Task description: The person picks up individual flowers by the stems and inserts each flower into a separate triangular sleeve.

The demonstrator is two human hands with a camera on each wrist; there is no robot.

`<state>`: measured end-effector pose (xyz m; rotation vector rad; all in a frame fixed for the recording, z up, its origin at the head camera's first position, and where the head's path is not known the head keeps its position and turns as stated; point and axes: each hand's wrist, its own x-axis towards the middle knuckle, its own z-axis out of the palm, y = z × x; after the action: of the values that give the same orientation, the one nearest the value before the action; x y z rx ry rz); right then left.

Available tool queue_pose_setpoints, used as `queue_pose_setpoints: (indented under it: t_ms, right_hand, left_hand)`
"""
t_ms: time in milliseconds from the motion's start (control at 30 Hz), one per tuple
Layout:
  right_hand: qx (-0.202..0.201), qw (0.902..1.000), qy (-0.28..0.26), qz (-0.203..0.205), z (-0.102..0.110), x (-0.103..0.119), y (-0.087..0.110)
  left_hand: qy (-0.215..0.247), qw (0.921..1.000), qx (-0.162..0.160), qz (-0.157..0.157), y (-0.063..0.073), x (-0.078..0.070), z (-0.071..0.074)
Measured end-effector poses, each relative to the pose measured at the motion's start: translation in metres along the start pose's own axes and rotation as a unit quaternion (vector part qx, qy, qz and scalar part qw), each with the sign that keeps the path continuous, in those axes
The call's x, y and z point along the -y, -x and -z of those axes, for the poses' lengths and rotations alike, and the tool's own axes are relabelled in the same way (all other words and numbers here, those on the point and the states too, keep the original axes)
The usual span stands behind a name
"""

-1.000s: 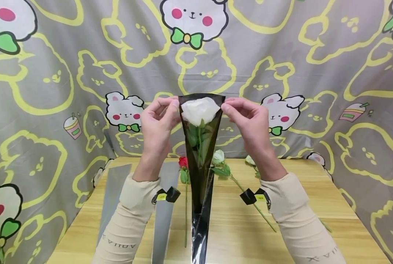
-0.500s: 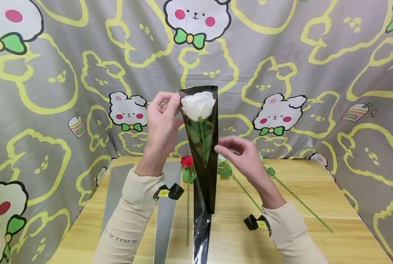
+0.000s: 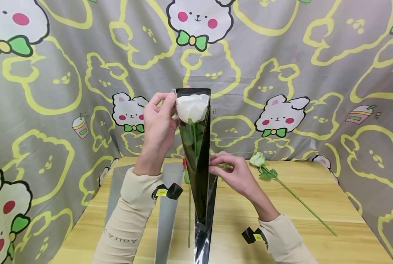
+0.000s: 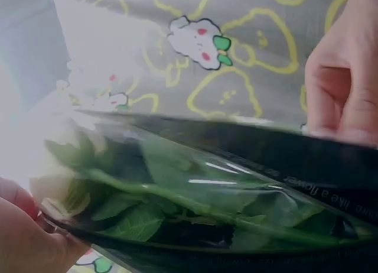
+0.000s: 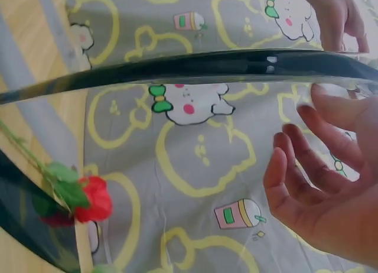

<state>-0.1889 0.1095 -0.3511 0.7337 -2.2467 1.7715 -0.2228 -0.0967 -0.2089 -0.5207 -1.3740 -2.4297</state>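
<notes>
A white artificial rose with a leafy green stem stands upright inside a black flower sleeve with a clear front. My left hand pinches the sleeve's upper left edge between thumb and fingers. Lower down, my right hand touches the right edge with its fingertips. In the right wrist view, the fingers of that hand are loosely bent beside the edge. Shiny black film shows beneath the sleeve; I cannot tell whether it is joined to it.
On the wooden table, a pale green-white rose lies at the right. A red rose is mostly hidden behind the sleeve in the head view. Grey sleeves lie at the left. A printed curtain hangs behind.
My right hand has left the sleeve's top right corner and moved down its right edge. The sleeve has turned, so its right side looks narrower. My left hand keeps its pinch.
</notes>
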Motion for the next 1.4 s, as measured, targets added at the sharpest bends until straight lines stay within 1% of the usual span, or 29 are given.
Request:
queue_pose_setpoints:
  t_ms: [100,167,233,300,400,533,633,733,833,900,933,1000,1067,1167,1267,1333,1400]
  right_hand:
    - [0.011,0.9997,-0.023,-0.004,-0.004,0.001,0.007]
    - [0.008,0.9992,-0.038,-0.003,-0.006,0.002,0.012]
    - [-0.002,0.9992,-0.041,0.004,-0.009,0.002,0.016]
    - [-0.014,0.9992,-0.035,0.013,-0.013,0.0,0.018]
    - [-0.029,0.9993,-0.012,0.02,-0.017,-0.001,0.018]
    - [-0.027,0.9994,0.015,0.012,-0.016,0.0,0.02]
    - [-0.021,0.999,0.038,0.009,-0.012,0.007,0.019]
    - [-0.013,0.9989,0.044,0.007,-0.011,0.013,0.017]
    - [-0.006,0.9997,0.022,-0.01,-0.014,0.012,0.017]
    - [-0.006,0.9997,0.006,-0.023,-0.016,0.008,0.018]
    - [-0.008,0.9996,0.001,-0.028,-0.017,0.006,0.019]
    - [-0.022,0.9994,-0.009,-0.024,-0.018,0.004,0.018]
    - [-0.044,0.9987,-0.027,-0.006,-0.017,0.006,0.014]
    - [-0.089,0.9936,-0.06,0.034,-0.012,0.02,0.001]
    - [-0.146,0.9821,-0.087,0.081,-0.003,0.041,-0.02]
    - [-0.179,0.973,-0.099,0.107,0.003,0.054,-0.034]
    - [-0.203,0.9648,-0.108,0.128,0.008,0.064,-0.046]
  left_hand:
    - [0.002,1.0,-0.006,-0.002,0.0,0.001,0.0]
    - [0.007,0.9998,-0.015,-0.008,0.0,0.002,0.0]
    - [0.011,0.9996,-0.021,-0.015,-0.001,0.002,0.0]
    - [0.014,0.9996,-0.02,-0.016,-0.002,0.002,0.0]
    - [0.01,0.9999,-0.01,-0.008,-0.002,0.004,0.0]
    - [-0.007,0.9999,-0.012,0.0,0.0,0.005,0.003]
    - [-0.006,0.9999,-0.01,-0.007,0.0,0.002,0.005]
    - [0.01,0.9998,0.008,-0.017,-0.002,-0.001,0.005]
    - [0.027,0.9991,0.017,-0.026,-0.004,-0.003,0.004]
    - [0.049,0.9983,0.021,-0.023,-0.004,-0.004,0.004]
    - [0.052,0.9981,0.025,-0.02,-0.004,-0.004,0.003]
    - [0.057,0.9976,0.038,-0.012,-0.003,-0.003,0.002]
    - [0.051,0.9967,0.062,-0.007,-0.001,-0.001,0.003]
    - [0.034,0.9939,0.104,-0.012,0.002,0.001,0.004]
    - [0.023,0.9903,0.136,-0.019,0.004,0.003,0.004]
    - [0.022,0.9887,0.148,-0.016,0.006,0.006,0.004]
    - [0.025,0.9873,0.157,-0.006,0.007,0.008,0.004]
